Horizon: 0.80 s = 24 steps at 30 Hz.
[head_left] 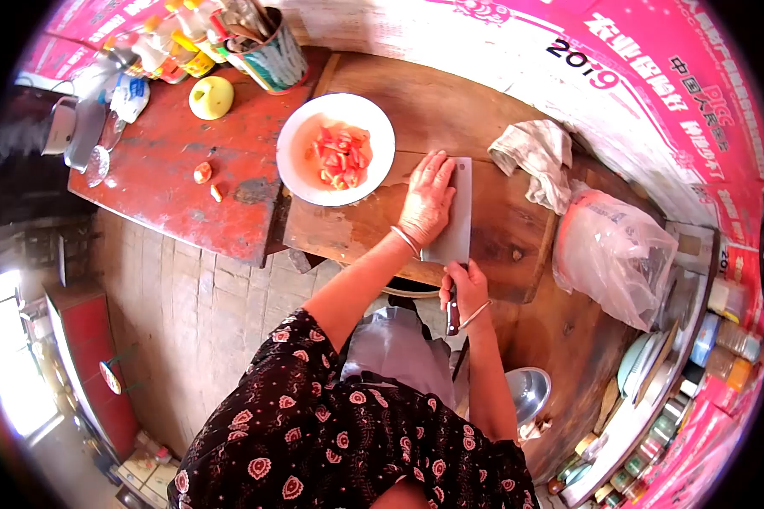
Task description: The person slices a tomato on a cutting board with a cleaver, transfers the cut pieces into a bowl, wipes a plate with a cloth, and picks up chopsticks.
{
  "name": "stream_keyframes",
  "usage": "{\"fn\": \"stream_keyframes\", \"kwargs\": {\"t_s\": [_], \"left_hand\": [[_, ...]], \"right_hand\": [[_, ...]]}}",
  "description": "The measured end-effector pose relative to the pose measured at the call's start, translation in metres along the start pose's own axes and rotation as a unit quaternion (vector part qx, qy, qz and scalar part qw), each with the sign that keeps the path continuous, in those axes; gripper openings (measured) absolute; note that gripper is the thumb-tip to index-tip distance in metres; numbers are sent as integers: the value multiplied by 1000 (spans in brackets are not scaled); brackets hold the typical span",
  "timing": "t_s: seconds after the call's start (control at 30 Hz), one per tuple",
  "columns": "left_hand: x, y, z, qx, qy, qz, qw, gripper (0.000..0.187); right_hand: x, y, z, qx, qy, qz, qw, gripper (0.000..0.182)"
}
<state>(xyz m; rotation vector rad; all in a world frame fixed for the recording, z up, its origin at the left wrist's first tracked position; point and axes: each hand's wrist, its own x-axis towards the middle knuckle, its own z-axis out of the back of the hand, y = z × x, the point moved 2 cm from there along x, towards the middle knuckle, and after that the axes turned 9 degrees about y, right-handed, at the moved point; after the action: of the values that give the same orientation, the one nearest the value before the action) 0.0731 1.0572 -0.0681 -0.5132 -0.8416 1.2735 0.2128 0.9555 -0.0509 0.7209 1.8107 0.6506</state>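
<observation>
A wide-bladed cleaver (pixel 458 208) lies along the wooden board (pixel 505 263), its dark handle toward my body. My right hand (pixel 464 287) is wrapped round that handle at the board's front edge. Against the left side of the blade rests my left hand (pixel 429 199), palm down, its fingers stretched out toward the wall. Whether anything lies under this palm is hidden. Just left of it stands a white bowl (pixel 290 161) holding cut red pieces (pixel 341 157) in some liquid.
On the red table (pixel 161 170) at the left are a yellow-green fruit (pixel 211 97), two small red scraps, bottles and a utensil can (pixel 276 59). A cloth (pixel 535 157) and plastic bag (pixel 611 254) lie at the right. Nearer me is a metal bowl (pixel 530 392).
</observation>
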Motion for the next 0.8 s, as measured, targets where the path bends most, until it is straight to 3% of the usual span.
{"fn": "stream_keyframes", "kwargs": {"t_s": [0.2,0.37,0.43,0.53,0.67,0.8], "left_hand": [[-12,-15,47,-30,-103,40,993,39],[-12,14,100,63,-167,49,983,36],[-12,37,113,152,-161,35,974,39],[-36,41,120,197,-72,66,976,51],[-66,46,116,265,30,62,962,50],[-47,60,115,259,5,14,966,49]], "right_hand": [[-13,4,-45,-135,61,54,987,13],[-20,21,-69,-167,114,68,977,14],[-23,21,-66,-156,107,64,980,14],[-31,21,-47,-138,72,80,985,13],[-45,16,-13,-119,12,79,990,15],[-63,20,5,-111,-26,94,989,13]]}}
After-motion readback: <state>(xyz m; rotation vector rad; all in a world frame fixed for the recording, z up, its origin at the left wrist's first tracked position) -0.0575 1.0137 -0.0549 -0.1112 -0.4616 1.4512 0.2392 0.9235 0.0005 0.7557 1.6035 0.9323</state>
